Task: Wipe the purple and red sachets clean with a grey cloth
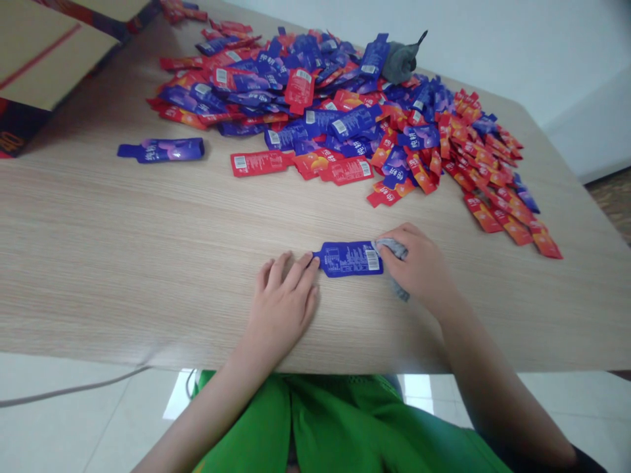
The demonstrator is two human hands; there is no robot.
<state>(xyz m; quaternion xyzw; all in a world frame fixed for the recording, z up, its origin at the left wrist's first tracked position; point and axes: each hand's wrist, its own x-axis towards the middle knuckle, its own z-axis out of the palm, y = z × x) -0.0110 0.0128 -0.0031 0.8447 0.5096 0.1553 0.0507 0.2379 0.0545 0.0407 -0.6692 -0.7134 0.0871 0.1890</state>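
A blue sachet [349, 258] lies flat on the wooden table [123, 263], barcode side up. My left hand [283, 299] rests palm down on the table, its fingertips touching the sachet's narrow left end. My right hand [419, 266] is closed around a grey cloth [394, 249] and presses it against the sachet's right end. A lone blue sachet [162, 150] lies apart at the far left.
A big heap of red and blue sachets [355, 118] covers the far half of the table. A second grey cloth [400, 60] sits at the heap's far side. A cardboard box [44, 52] stands at the far left corner. White wall behind.
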